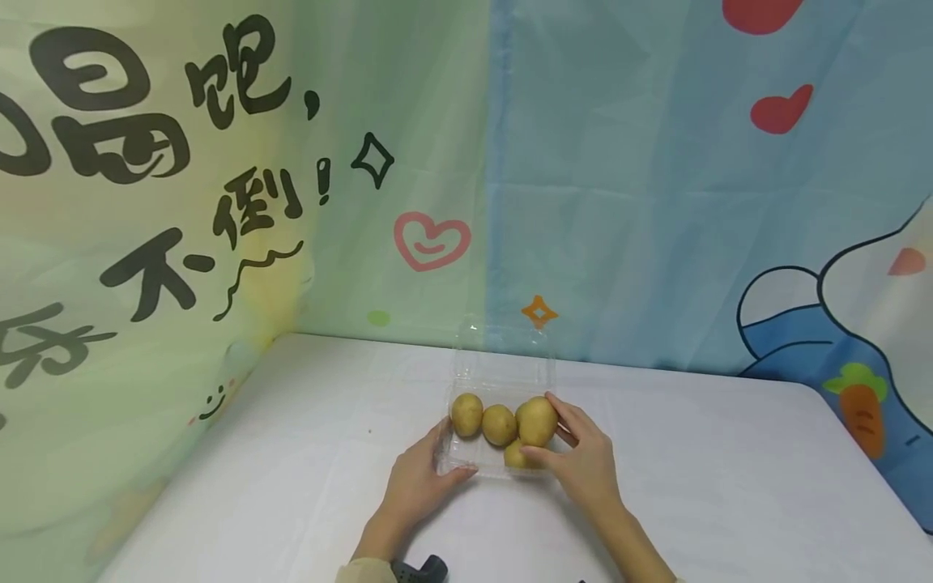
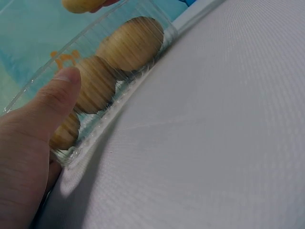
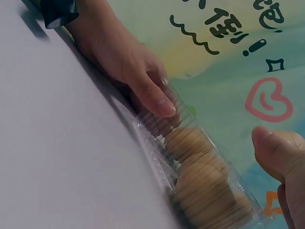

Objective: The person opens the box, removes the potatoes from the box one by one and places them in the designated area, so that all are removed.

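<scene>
A clear plastic clamshell box (image 1: 477, 465) stands on the table with its lid (image 1: 503, 364) raised at the back. My left hand (image 1: 419, 478) grips the box's left end, thumb along the near wall and fingers around the side. Several potatoes (image 1: 499, 425) lie inside, seen through the ribbed wall in both wrist views. Above the right part of the box, my right hand (image 1: 586, 461) holds a potato (image 1: 537, 421) between thumb and fingers; that potato (image 2: 82, 4) also shows at the top of the left wrist view. In the right wrist view only part of the right hand (image 3: 286, 160) appears.
A white cloth (image 1: 700, 478) covers the table. Printed curtains (image 1: 619, 202) hang behind it and along the left side. A dark band (image 1: 421, 569) is around the left wrist, below a light sleeve (image 1: 364, 572).
</scene>
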Demonstrator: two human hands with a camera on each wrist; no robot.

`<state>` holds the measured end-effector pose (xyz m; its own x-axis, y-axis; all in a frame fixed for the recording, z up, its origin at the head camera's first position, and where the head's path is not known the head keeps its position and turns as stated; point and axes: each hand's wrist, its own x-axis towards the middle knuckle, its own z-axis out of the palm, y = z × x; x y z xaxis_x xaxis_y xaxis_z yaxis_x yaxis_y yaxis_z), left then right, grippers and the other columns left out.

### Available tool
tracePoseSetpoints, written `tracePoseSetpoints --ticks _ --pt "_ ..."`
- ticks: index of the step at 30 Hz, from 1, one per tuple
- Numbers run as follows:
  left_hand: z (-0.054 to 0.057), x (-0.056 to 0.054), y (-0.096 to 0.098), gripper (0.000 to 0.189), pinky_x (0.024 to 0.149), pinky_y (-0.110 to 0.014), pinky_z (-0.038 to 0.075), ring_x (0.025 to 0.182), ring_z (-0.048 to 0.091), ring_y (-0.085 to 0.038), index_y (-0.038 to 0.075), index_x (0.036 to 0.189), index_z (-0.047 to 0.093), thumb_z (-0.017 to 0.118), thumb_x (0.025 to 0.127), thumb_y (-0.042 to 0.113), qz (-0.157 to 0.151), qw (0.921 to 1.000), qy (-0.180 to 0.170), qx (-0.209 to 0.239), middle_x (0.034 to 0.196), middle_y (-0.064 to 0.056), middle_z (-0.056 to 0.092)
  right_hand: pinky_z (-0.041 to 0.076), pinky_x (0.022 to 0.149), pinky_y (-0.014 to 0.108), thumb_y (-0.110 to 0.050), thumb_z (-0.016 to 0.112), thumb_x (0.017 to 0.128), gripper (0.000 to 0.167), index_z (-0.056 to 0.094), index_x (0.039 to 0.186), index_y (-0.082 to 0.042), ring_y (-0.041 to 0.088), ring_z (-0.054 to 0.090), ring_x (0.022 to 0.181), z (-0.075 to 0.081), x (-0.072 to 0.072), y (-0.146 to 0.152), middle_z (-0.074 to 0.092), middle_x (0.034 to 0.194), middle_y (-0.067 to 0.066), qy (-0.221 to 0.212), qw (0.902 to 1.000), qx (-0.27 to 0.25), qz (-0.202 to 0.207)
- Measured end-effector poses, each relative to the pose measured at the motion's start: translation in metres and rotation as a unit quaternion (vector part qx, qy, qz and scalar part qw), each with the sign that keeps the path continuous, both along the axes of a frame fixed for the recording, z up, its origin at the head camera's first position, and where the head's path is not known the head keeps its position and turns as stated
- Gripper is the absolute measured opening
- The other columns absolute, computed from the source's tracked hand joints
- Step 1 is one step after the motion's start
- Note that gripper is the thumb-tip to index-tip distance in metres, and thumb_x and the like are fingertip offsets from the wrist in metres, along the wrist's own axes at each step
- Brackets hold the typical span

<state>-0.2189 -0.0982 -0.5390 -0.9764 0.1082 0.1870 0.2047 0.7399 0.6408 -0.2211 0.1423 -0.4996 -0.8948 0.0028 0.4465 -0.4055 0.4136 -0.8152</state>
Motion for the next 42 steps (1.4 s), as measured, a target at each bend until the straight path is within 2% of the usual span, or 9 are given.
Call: tracePoseSetpoints --ticks 5,10,13,16,18,24,30,39,42 --pt "0.000 0.000 -0.001 0.088 0.104 -0.047 0.044 0.125 0.053 -0.033 0.009 0.143 0.041 0.068 0.076 0.060 0.001 1.0000 0.003 -0.003 0.140 -0.011 0.052 0.047 0.089 0.008 -0.020 0.088 0.060 0.081 0.054 0.134 -0.007 0.026 0.059 0.116 0.000 0.000 0.000 0.060 0.127 0.008 -0.002 0.9999 -0.003 -0.014" --pt "0.000 0.000 -0.001 0.088 0.104 -0.047 0.044 0.125 0.053 -0.033 0.008 0.142 0.042 0.069 0.076 0.059 -0.003 1.0000 0.007 0.001 0.140 -0.011 0.052 0.048 0.088 0.010 -0.008 0.088 0.058 0.080 0.056 0.130 -0.001 0.025 0.060 0.113 0.006 0.004 -0.002 0.061 0.124 0.012 0.016 0.9990 0.000 -0.041" --pt "0.000 0.000 -0.001 0.088 0.104 -0.047 0.044 0.125 0.053 -0.032 0.008 0.142 0.042 0.068 0.076 0.060 -0.004 1.0000 0.008 -0.001 0.140 -0.010 0.052 0.049 0.089 0.012 -0.001 0.088 0.056 0.080 0.055 0.129 0.003 0.010 0.059 0.113 0.008 0.005 0.000 0.061 0.123 0.016 0.021 0.9985 -0.014 -0.049" --pt "0.000 0.000 -0.001 0.088 0.104 -0.046 0.044 0.125 0.053 -0.032 0.008 0.142 0.042 0.068 0.076 0.060 -0.005 1.0000 0.007 0.001 0.140 -0.010 0.052 0.047 0.089 0.009 -0.001 0.088 0.056 0.081 0.056 0.130 0.000 -0.008 0.052 0.111 0.002 0.001 0.005 0.062 0.123 0.013 0.014 0.9977 -0.032 -0.058" --pt "0.000 0.000 -0.001 0.088 0.104 -0.047 0.044 0.125 0.053 -0.033 0.008 0.142 0.042 0.068 0.076 0.060 -0.007 0.9999 0.008 0.003 0.140 -0.011 0.052 0.047 0.089 0.007 -0.004 0.088 0.056 0.081 0.056 0.130 -0.003 -0.014 0.049 0.110 -0.003 -0.003 0.010 0.062 0.123 0.011 0.014 0.9969 -0.040 -0.066" --pt "-0.001 -0.001 -0.002 0.090 0.104 -0.047 0.044 0.125 0.053 -0.033 0.007 0.142 0.042 0.066 0.076 0.063 -0.010 0.9999 0.013 0.001 0.140 -0.011 0.052 0.047 0.087 0.006 -0.011 0.090 0.057 0.080 0.058 0.130 -0.008 -0.013 0.050 0.110 -0.015 -0.010 0.021 0.063 0.122 0.009 0.050 0.9943 -0.027 -0.091" --pt "-0.002 -0.001 -0.002 0.089 0.104 -0.047 0.044 0.125 0.053 -0.033 0.008 0.142 0.042 0.067 0.076 0.062 -0.009 0.9999 0.013 0.004 0.140 -0.010 0.052 0.046 0.086 0.005 -0.007 0.090 0.054 0.080 0.059 0.129 -0.005 -0.016 0.049 0.107 -0.020 -0.014 0.026 0.064 0.119 0.010 0.063 0.9912 -0.024 -0.114" --pt "-0.001 0.000 -0.001 0.089 0.106 -0.045 0.043 0.127 0.052 -0.030 0.011 0.143 0.041 0.068 0.075 0.061 -0.003 1.0000 0.002 0.004 0.142 -0.007 0.051 0.047 0.085 0.006 0.005 0.088 0.053 0.077 0.059 0.124 0.006 -0.018 0.049 0.106 -0.012 -0.011 0.025 0.064 0.116 0.020 0.090 0.9830 -0.031 -0.157" --pt "-0.002 0.000 -0.001 0.088 0.106 -0.046 0.043 0.127 0.052 -0.031 0.010 0.143 0.042 0.068 0.075 0.061 -0.004 1.0000 0.003 0.004 0.141 -0.008 0.051 0.046 0.086 0.006 0.005 0.088 0.053 0.077 0.059 0.124 0.006 -0.018 0.050 0.105 -0.015 -0.013 0.029 0.063 0.119 0.020 0.087 0.9814 -0.037 -0.167"
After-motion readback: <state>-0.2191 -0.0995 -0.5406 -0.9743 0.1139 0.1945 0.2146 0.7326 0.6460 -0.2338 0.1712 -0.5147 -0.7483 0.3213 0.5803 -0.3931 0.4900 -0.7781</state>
